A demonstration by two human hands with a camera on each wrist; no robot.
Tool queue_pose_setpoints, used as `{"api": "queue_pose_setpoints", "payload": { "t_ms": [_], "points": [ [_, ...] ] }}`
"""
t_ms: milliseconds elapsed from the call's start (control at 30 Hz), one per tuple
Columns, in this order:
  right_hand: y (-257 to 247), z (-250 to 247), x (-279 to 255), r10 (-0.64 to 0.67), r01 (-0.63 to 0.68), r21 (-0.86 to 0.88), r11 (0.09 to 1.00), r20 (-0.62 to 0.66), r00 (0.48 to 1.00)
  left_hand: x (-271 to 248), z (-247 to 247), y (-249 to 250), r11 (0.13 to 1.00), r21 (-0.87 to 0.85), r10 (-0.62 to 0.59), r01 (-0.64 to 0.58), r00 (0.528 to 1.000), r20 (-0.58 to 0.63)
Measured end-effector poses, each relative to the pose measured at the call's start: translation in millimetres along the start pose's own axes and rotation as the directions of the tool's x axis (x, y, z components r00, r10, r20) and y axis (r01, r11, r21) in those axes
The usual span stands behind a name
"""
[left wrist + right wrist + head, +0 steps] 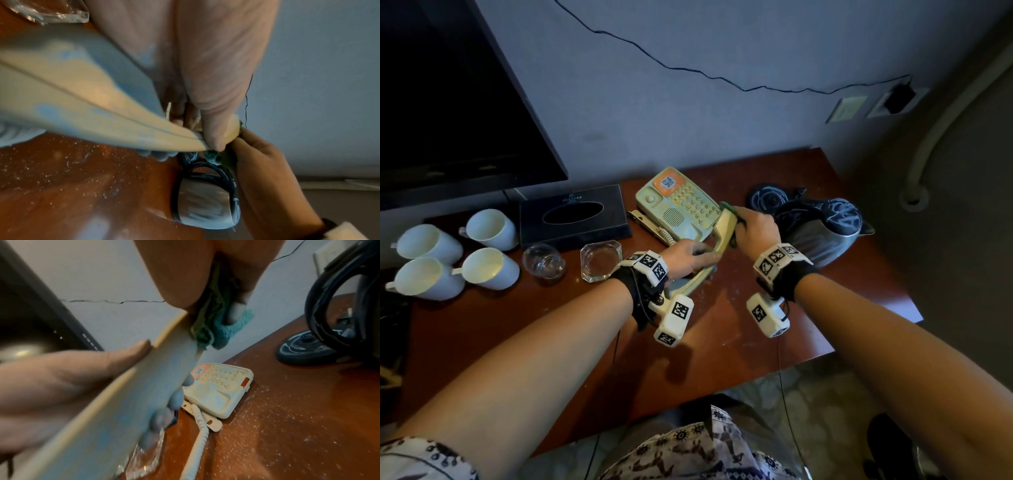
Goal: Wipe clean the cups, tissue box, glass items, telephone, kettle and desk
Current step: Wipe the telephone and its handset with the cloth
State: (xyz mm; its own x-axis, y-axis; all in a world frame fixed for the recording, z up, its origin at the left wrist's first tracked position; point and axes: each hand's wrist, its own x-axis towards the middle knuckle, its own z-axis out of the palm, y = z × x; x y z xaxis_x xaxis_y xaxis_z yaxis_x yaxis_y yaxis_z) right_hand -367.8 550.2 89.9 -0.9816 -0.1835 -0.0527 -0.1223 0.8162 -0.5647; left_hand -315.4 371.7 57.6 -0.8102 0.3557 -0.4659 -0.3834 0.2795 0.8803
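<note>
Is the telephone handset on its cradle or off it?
Off. The left hand holds the handset lifted beside the telephone base, while the right hand presses a green cloth against its upper end.

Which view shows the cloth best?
Right wrist: the cloth is large and clear, held by the right hand against the handset. Head shows only a green sliver; left wrist a small blurred bit.

Dim room; wrist views blurred, edges warped.
</note>
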Motion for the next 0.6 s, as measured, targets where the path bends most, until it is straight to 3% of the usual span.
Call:
{"api": "queue_pose_setpoints", "payload": {
  "t_ms": [67,267,433,600],
  "points": [
    [5.6,-2.6,8.0,0.077,-0.078,0.034,0.996,0.051,0.996,3.3,0.0,0.4,0.997,-0.077,-0.004,0.002,1.0,-0.023],
    [19.1,-14.4,17.6,0.182,-0.176,0.213,0.961,-0.012,0.983,10.3,1.5,18.4,0.951,-0.306,-0.071,0.046,0.995,-0.071],
    [22.5,-23.4,9.2,0.093,-0.073,0.315,0.946,-0.049,0.994,21.6,-1.3,34.7,0.896,-0.436,-0.159,0.082,0.977,-0.143],
    [23.8,-28.3,-4.9,-0.164,0.18,0.237,0.955,-0.086,0.983,26.9,-3.3,44.9,0.797,-0.603,-0.21,0.048,0.957,-0.202]
  ]
}}
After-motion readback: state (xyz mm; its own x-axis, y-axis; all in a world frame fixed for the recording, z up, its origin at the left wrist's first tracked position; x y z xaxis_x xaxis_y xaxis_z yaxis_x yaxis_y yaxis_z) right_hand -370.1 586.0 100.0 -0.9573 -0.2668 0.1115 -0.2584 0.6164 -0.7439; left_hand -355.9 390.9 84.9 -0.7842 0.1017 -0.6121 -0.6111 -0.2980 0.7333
